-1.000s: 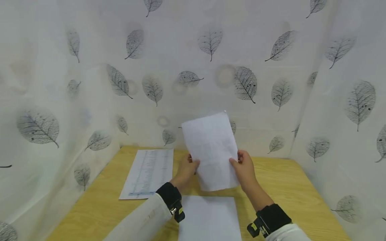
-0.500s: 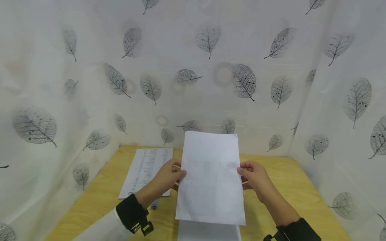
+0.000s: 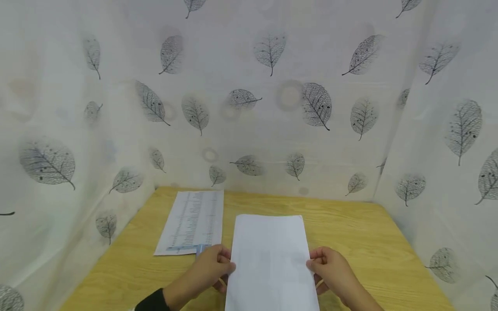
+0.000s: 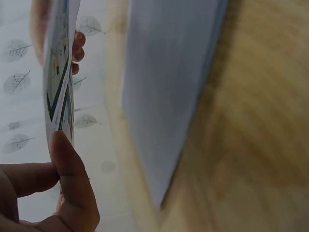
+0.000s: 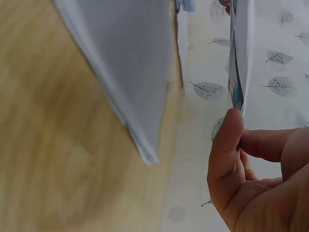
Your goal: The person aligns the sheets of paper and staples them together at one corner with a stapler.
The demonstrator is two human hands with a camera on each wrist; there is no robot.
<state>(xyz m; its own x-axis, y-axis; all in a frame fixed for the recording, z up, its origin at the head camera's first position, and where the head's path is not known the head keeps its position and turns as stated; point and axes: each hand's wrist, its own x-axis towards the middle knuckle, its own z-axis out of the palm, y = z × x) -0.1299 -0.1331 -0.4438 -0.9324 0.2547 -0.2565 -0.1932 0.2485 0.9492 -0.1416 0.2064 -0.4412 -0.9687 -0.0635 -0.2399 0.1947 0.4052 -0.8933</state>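
White paper (image 3: 270,263) is held up between my two hands, its plain side toward the head camera. My left hand (image 3: 213,268) pinches its left edge between thumb and fingers, and my right hand (image 3: 330,272) pinches the right edge. Coloured print shows on the underside of the held paper (image 4: 59,72) in the left wrist view. Whether it is one sheet or more I cannot tell. Below it, apart from it, a stack of white paper (image 4: 164,87) lies on the table; the stack (image 5: 130,63) shows in the right wrist view too.
A sheet printed with a table of rows (image 3: 192,222) lies at the back left of the wooden table (image 3: 362,233). By its lower edge is a small blue object (image 3: 200,249), partly hidden by my left hand. Leaf-patterned curtains (image 3: 249,129) enclose the back and sides.
The held paper has gone from tilted to straight and come down toward me, both hands moving with it. It now covers the stack in the head view.
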